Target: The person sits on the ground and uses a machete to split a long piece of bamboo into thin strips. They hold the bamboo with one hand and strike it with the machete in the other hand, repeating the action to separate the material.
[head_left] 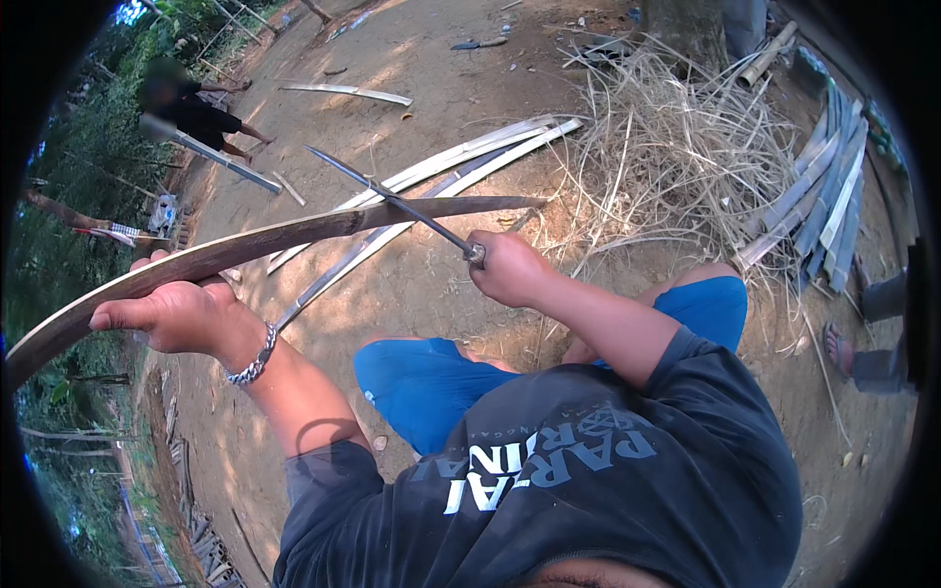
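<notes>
My left hand grips a long, dark-skinned bamboo strip from below, with the fingers partly hidden behind it. The strip runs from the left rim of the view to a tapered tip near the middle. In my right hand is a long, narrow knife, its handle mostly covered by my closed fingers. Its blade crosses the strip at a slant and seems to touch it, pointing to the far left. Beneath these, several split bamboo strips lie on the ground.
A tangled heap of thin bamboo shavings lies ahead on the right, beside a stack of split bamboo. Another knife rests on the dirt farther off. A person is at the far left; another's foot shows at right.
</notes>
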The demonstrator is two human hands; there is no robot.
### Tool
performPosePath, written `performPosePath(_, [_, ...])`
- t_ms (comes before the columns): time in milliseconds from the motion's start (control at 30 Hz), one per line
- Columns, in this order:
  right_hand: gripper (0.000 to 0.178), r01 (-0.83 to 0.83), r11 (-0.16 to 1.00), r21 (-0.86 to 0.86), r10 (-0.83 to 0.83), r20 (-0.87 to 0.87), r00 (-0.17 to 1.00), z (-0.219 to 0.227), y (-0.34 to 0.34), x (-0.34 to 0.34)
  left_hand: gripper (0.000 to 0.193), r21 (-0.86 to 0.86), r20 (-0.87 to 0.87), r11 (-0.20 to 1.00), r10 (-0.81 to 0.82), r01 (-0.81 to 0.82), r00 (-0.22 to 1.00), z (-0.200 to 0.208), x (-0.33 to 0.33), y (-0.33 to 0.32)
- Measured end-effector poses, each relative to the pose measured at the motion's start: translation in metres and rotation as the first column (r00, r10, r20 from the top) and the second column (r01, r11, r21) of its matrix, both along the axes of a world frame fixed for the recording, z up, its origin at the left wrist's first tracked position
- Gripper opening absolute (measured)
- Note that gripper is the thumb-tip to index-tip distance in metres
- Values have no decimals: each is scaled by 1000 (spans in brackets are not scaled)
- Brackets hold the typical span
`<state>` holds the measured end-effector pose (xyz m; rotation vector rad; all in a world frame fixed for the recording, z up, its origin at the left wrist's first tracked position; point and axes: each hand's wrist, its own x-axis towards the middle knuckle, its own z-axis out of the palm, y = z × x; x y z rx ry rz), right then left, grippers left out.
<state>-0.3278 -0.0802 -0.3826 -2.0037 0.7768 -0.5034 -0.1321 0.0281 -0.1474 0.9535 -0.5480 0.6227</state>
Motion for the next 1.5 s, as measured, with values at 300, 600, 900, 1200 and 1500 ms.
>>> performPosePath(300, [19,-17,1000,-3,17,55,998,52,11,8,84,-25,117,996,87,-85,989,14,-17,-13])
performPosePath(600, [22,74,992,101,-70,-42,997,-4,-16,-22,86,-34,76,998,56,-54,996,7,-28,-29])
performPosePath(900, [19,146,988,40,-128,-301,945,-165,-104,-27,88,15,54,999,30,-31,998,15,-21,-48])
performPosePath(1200, [33,157,986,65,-147,-128,981,-119,-82,-32,90,179,60,983,42,-52,997,75,-4,-52])
performPosePath(1500, [28,96,994,50,-93,-65,994,-56,-41,-10,89,111,169,991,53,-73,984,84,40,-64])
